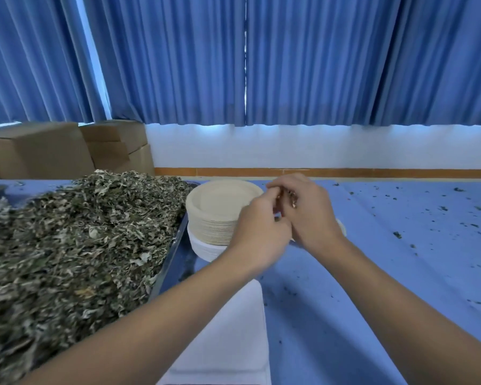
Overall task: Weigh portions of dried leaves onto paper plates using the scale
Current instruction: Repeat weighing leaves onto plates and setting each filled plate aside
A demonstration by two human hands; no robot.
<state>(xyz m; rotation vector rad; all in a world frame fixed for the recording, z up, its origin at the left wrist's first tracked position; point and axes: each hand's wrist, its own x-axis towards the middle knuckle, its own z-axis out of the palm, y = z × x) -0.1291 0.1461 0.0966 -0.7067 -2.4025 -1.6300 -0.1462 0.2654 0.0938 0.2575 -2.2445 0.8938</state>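
head-worn view, forward and downward

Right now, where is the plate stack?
Head view, centre: the plate stack sits just right of the leaf pile, partly behind the left hand.

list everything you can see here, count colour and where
curtains: several panels, blue, across the back
wall: one, white with an orange strip, below the curtains
cardboard boxes: several, brown, back left
dried leaves: one big heap, grey-green, left
tray: one, shiny metal, under the heap
paper plates: one stack, beige over white, centre, right of the tray
table cover: one, blue, strewn with leaf crumbs
white flat thing: one, near edge under the left forearm; possibly the scale
leaf bits: a few, brown, pinched in the right grip
left grip: one, fingers curled, against the right grip
right grip: one, beside the plate stack
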